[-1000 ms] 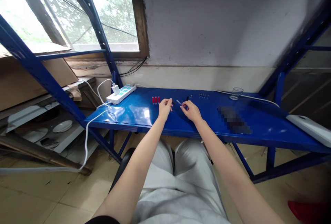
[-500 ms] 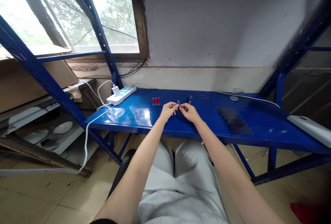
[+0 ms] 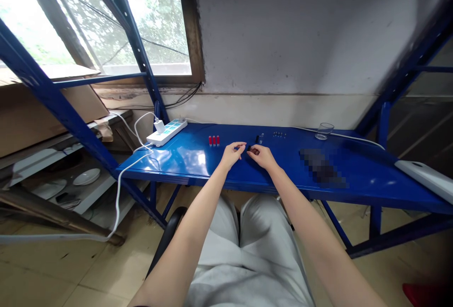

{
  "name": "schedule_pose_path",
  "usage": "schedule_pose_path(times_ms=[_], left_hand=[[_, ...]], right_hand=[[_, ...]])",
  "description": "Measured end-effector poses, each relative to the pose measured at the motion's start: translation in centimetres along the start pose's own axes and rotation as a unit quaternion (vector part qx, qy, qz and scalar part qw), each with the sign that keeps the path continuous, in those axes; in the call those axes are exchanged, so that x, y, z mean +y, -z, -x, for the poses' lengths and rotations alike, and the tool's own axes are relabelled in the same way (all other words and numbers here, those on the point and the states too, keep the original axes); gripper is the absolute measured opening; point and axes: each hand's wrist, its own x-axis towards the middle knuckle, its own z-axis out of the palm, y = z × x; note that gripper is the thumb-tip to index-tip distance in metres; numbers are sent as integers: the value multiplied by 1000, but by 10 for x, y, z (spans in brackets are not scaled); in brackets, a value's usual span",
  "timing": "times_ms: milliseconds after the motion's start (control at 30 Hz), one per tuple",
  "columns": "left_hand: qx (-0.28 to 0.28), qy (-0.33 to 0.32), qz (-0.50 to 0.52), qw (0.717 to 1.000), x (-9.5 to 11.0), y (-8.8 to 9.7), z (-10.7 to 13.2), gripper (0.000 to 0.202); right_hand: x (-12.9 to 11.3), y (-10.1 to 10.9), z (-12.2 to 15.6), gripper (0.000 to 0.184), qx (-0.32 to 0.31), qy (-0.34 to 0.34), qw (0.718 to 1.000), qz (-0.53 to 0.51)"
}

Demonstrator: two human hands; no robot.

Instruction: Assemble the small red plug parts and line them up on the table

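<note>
My left hand (image 3: 232, 154) hovers over the blue table (image 3: 184, 156), its fingers loosely stretched and apart, nothing visible in them. Close beside it, my right hand (image 3: 261, 156) pinches a small dark piece (image 3: 249, 148), mostly hidden by the fingers; its kind is too small to make out. Just beyond the right hand lie a short black tube (image 3: 256, 139) and a small clear piece (image 3: 261, 141). Left of the hands, three small red tubes with clear ends (image 3: 213, 140) stand in a row. Several tiny pieces (image 3: 279, 134) are lined up further back on the right.
A white power strip (image 3: 167, 132) with a plugged-in cable lies at the table's left end. On the right are a clear glass (image 3: 323, 131), a pixelated dark object (image 3: 322, 167) and a white device (image 3: 426, 177). Blue frame posts (image 3: 141, 56) rise at both ends.
Half a second ago both hands' fingertips met around a small clear piece. Now they are slightly apart, the left fingers have loosened, and a dark piece shows in the right fingers.
</note>
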Motion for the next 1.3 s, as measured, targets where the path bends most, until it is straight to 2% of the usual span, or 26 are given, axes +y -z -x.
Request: schedule_pose_path(times_ms=[67, 133, 233, 300, 467, 700, 967, 1300], left_hand=[[28, 10, -10, 1000, 0, 1, -1, 28], [40, 17, -21, 999, -1, 2, -1, 27], [27, 21, -39, 999, -1, 3, -1, 25], [19, 22, -51, 998, -1, 3, 0, 25], [10, 26, -65, 997, 0, 1, 0, 23], [6, 29, -68, 997, -2, 1, 0, 22], [4, 28, -68, 997, 1, 1, 1, 22], [-1, 28, -70, 997, 2, 1, 2, 20]], right_hand=[[10, 3, -4, 19, 48, -52, 997, 30], [18, 8, -8, 20, 68, -112, 990, 53], [27, 13, -18, 18, 36, -194, 976, 89], [28, 14, -24, 17, 15, -217, 970, 110], [27, 11, -35, 18, -12, -218, 963, 158], [26, 7, -38, 19, -17, -222, 961, 166], [32, 10, -33, 22, -17, -231, 958, 167], [28, 17, -28, 33, -16, -268, 937, 221]])
